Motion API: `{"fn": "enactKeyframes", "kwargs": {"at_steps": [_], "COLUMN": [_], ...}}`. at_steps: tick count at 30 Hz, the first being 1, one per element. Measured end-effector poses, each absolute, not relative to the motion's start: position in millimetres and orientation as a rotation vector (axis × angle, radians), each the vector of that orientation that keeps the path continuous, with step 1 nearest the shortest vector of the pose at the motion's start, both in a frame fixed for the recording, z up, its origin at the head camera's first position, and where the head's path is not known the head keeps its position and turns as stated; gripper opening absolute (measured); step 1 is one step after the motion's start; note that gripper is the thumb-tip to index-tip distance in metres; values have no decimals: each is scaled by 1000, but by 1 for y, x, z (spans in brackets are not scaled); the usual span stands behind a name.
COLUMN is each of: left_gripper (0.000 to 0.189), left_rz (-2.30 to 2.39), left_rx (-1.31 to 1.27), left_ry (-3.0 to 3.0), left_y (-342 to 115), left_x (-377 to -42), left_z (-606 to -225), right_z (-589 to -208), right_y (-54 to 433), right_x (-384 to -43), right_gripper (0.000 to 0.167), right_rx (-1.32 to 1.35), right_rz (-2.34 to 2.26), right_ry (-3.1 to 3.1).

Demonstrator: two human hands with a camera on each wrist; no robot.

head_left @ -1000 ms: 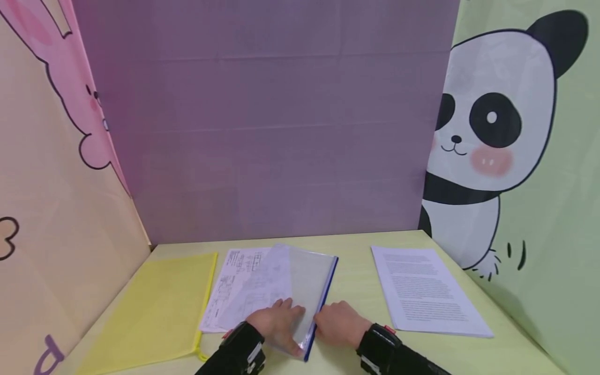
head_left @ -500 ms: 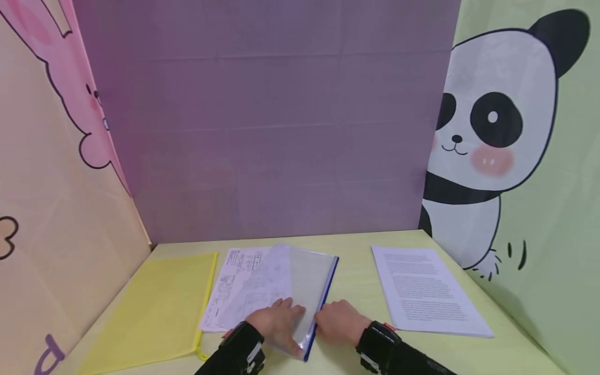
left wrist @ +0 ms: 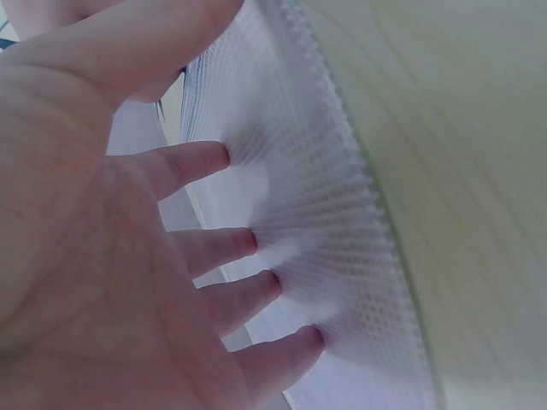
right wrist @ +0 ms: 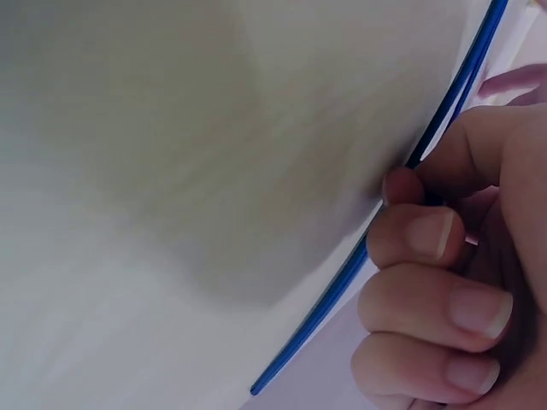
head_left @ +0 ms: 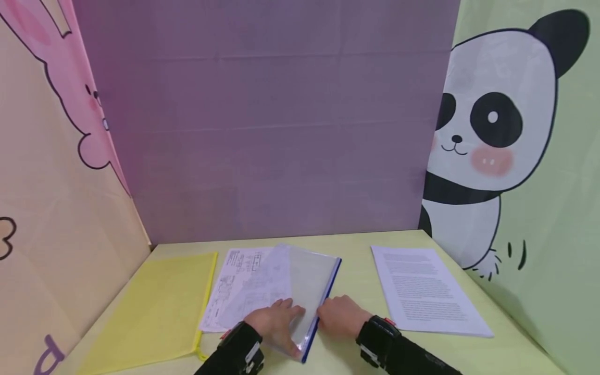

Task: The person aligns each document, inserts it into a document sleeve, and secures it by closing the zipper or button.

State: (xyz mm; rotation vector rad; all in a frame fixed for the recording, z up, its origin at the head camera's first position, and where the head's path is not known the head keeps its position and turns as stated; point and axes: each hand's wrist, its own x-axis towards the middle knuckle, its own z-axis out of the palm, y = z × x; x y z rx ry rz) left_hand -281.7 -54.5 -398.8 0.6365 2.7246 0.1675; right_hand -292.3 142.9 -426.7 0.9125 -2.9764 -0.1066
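Note:
A clear mesh pouch [head_left: 311, 268] with a blue zip edge [head_left: 330, 281] lies on the table. My left hand [head_left: 276, 324] presses on it with spread fingers; in the left wrist view its fingertips [left wrist: 295, 350] dent the mesh. At the blue edge, my right hand [head_left: 344, 316] has curled fingers and pinches the strip between thumb and forefinger [right wrist: 457, 158]. Whether a zip pull sits in that pinch is hidden. A white sheet with printed diagrams [head_left: 234, 281] shows at the pouch's left and through it; I cannot tell whether it is inside or beneath.
A yellow pouch [head_left: 152, 307] lies at the left of the table, its zip side facing the clear pouch. Printed text sheets [head_left: 426, 291] lie at the right. A purple panel [head_left: 281, 130] stands along the table's back edge, with printed curtains on both sides.
The right hand has shifted slightly to the right and away from me, and the blue edge has moved slightly right with it. The left hand stays almost in place.

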Motion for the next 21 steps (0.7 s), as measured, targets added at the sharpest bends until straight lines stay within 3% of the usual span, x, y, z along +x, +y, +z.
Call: {"fn": "enactKeyframes", "kwargs": {"at_steps": [13,21], "left_gripper": [90,83], "left_rz": [147,135], "left_rx": [611,647], "left_ry": [2730,2722], "left_y": [-51,-51], "left_x": [-281,-285], "left_z": [-395,-395], "right_z": [-427,-430], "right_y": [145,142], "right_x": [-295,-293], "right_gripper": [22,26], "right_rx": [914,889], "right_rz": [-115,-167], "right_ry": [-2926,-2933]}}
